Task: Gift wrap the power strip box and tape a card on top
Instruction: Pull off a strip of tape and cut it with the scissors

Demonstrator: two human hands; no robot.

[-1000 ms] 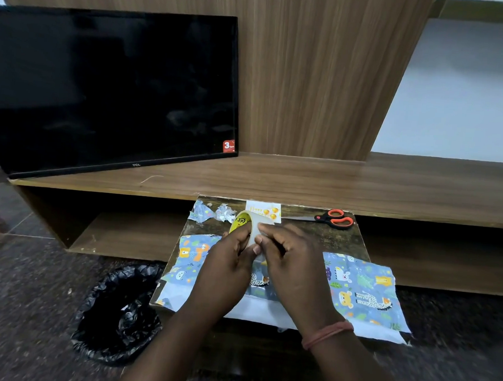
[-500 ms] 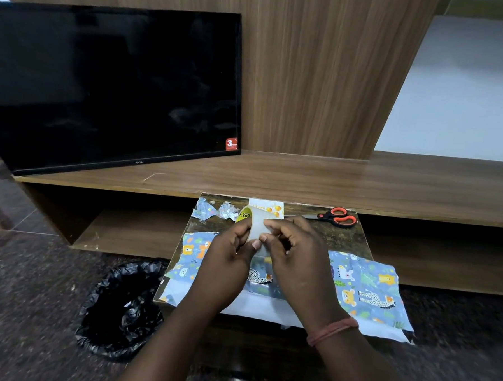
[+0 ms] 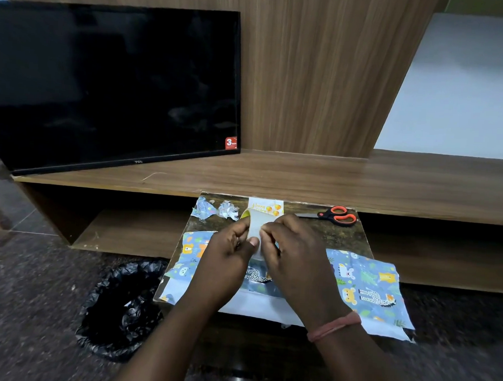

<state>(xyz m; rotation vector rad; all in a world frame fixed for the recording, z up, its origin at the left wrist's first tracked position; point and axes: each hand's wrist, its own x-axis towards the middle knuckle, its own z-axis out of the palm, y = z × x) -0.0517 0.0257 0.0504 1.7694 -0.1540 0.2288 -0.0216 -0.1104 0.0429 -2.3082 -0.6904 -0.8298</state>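
Behind everything, a black TV leans on the long wooden shelf unit, well apart from the work. Bin lined with a black bag sits on the dark floor, just left of the small dark table. Wrapping paper, blue with animal print, lies spread across that table, right end hanging past the edge. Power strip box: probably under the paper and hands near table centre, but hidden, cannot confirm. Left hand grips the tape roll, thumb pressed on its face. Right hand has fingertips curled onto the roll's surface, looks like pinching or picking at the tape end; whether it has the end is too small to tell. Scissors with orange handles rest at the far right of the table, untouched. Card with balloon print lies at the far edge, just behind the roll. Two crumpled paper scraps sit left of the card.

Step judged: freeing a tape strip, wrapping not yet closed.

Risks: tape end splits or re-sticks to the roll if picked at an angle; a long strip folds onto itself; with both hands off the paper, loose flaps may spring open or shift off the box, and the overhanging right end may drag the sheet
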